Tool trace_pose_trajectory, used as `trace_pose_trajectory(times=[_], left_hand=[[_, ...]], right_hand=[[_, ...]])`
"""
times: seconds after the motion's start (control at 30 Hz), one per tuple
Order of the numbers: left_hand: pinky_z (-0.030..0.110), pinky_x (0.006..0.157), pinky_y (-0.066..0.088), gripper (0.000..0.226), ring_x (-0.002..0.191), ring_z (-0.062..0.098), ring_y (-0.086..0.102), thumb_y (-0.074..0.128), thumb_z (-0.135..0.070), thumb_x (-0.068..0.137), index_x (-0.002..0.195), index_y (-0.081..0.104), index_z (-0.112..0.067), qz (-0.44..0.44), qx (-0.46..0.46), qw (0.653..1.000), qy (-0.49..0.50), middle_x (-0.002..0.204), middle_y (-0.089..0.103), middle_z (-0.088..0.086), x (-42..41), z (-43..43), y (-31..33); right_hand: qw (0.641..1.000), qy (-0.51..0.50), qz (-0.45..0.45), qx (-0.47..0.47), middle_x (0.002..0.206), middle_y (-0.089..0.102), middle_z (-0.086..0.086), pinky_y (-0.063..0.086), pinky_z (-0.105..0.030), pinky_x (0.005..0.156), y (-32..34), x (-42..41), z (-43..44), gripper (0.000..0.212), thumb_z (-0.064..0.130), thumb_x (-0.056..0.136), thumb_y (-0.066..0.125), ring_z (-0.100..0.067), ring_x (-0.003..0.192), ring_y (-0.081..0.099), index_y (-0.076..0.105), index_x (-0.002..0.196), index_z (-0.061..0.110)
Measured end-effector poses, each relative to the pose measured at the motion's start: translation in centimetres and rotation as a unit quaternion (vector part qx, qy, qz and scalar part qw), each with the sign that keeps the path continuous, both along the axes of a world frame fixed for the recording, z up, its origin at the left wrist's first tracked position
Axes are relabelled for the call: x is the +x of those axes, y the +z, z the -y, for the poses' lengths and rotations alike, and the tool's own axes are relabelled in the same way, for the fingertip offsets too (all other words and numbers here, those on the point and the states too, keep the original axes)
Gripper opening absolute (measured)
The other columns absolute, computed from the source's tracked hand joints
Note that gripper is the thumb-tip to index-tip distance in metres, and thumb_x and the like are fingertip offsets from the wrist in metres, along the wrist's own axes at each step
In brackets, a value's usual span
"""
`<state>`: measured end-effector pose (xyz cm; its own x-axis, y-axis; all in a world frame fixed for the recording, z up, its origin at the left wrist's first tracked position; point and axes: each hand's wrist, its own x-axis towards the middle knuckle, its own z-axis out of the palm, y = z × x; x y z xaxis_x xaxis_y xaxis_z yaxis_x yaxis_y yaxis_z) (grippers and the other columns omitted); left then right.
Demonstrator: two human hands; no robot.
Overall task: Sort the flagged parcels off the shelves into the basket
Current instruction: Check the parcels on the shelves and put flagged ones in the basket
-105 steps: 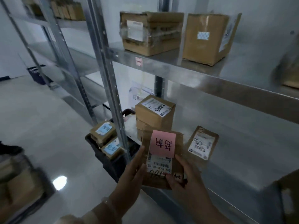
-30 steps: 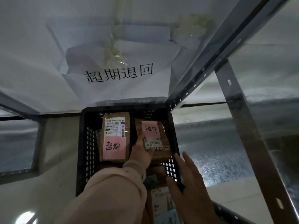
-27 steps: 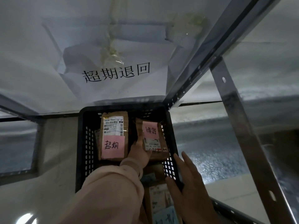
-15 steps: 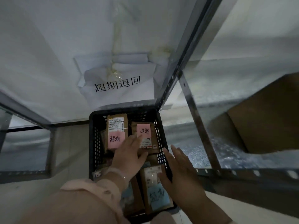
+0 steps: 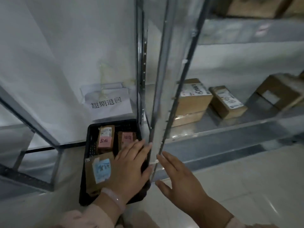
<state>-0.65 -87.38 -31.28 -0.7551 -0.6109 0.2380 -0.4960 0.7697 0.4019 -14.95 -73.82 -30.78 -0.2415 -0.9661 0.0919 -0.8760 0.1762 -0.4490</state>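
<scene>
Lying in the black basket (image 5: 89, 145): two pink-flagged parcels (image 5: 105, 139) at the far end, a blue-labelled parcel (image 5: 98, 171) nearer. Left hand (image 5: 130, 167) is held over it, right hand (image 5: 179, 178) beside; fingers apart, nothing gripped.

Our left hand (image 5: 130, 168) hides part of the basket (image 5: 90, 143); top-shelf boxes (image 5: 251, 5) are cut off; we cannot read the blurred blue flag (image 5: 102, 170).

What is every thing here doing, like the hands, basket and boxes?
Basket: on the floor, parcels inside.
Pink-note parcels: two, lying in the basket.
Blue-note parcel: in the basket's near end.
Left hand: open, over the basket.
Right hand: open, holding nothing.
Shelf boxes: closed, on the shelf.
Sign: taped to the wall.
</scene>
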Motion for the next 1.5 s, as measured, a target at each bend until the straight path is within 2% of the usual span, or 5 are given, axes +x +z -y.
trace_pose_trajectory(times=[0.3,0.5,0.7,1.13,1.5], left_hand=[[0.043,0.114,0.029,0.068,0.140,0.022,0.036,0.059,-0.046,0.081,0.145,0.039,-0.033,-0.033,-0.072,0.990,-0.117,0.152,0.040,-0.004,-15.2,-12.8,9.1],[0.040,0.117,0.019,0.066,0.145,0.017,0.024,0.053,-0.051,0.087,0.148,0.032,-0.036,-0.060,-0.087,0.977,-0.187,0.156,0.030,-0.007,-24.5,-17.3,11.3],[0.037,0.116,0.018,0.068,0.146,0.014,0.018,0.051,-0.054,0.087,0.149,0.024,-0.042,-0.068,-0.053,0.972,-0.218,0.157,0.025,-0.010,-34.3,-18.2,9.9],[0.035,0.116,0.015,0.068,0.147,0.012,0.010,0.046,-0.059,0.089,0.149,0.018,-0.045,-0.045,-0.040,0.970,-0.237,0.159,0.018,-0.011,-55.1,-12.4,10.0],[0.038,0.120,0.014,0.067,0.148,0.013,0.008,0.042,-0.060,0.091,0.149,0.014,-0.044,0.041,-0.102,0.976,-0.189,0.161,0.013,-0.011,-65.1,-11.3,7.6]], right_hand=[[0.976,-0.197,-0.090,-0.035,0.159,0.012,0.008,-0.012,-0.016,0.110,7.2,-10.7,-16.6,0.081,0.058,0.085,0.053,-0.012,0.146,0.012,0.011,0.151,0.035],[0.947,-0.299,-0.087,-0.076,0.158,0.016,0.007,0.015,-0.035,0.119,9.3,-16.8,-21.9,0.080,0.059,0.085,0.054,-0.012,0.146,0.010,0.015,0.151,0.035],[0.929,-0.348,-0.117,-0.042,0.159,-0.001,0.014,0.001,-0.023,0.115,8.2,-25.3,-24.4,0.083,0.071,0.084,0.041,-0.009,0.147,-0.001,-0.002,0.149,0.043],[0.909,-0.404,-0.098,-0.028,0.160,0.003,0.010,-0.001,-0.021,0.112,9.6,-45.0,-19.4,0.080,0.065,0.086,0.046,-0.011,0.147,0.003,0.008,0.151,0.038],[0.931,-0.357,-0.079,0.006,0.160,0.009,0.006,0.010,-0.034,0.117,7.6,-60.5,-17.9,0.084,0.066,0.083,0.048,-0.015,0.146,0.010,0.008,0.150,0.038]])
